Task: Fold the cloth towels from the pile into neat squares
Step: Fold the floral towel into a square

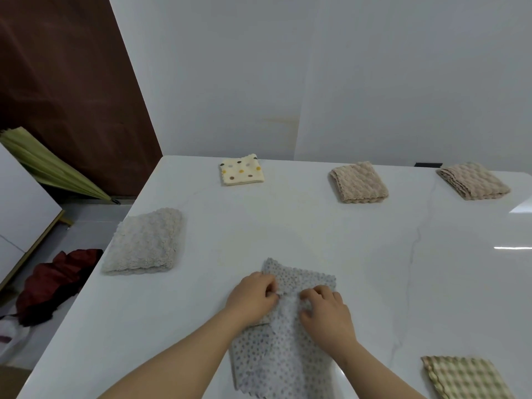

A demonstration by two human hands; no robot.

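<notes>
Both left hand point(253, 298) and right hand point(325, 312) pinch the towel point(273, 361) mid-length; its long axis runs back from the near edge of the surface point(288, 220).

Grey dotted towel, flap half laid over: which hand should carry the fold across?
Left, probably. The left hand pinches the flap's edge on the grey dotted towel; the right hand grips cloth mid-towel beside it, better suited to anchoring.

Soft even light; glare streaks on table point(374, 240) (right edge); wide-angle bending, slight blur.
</notes>
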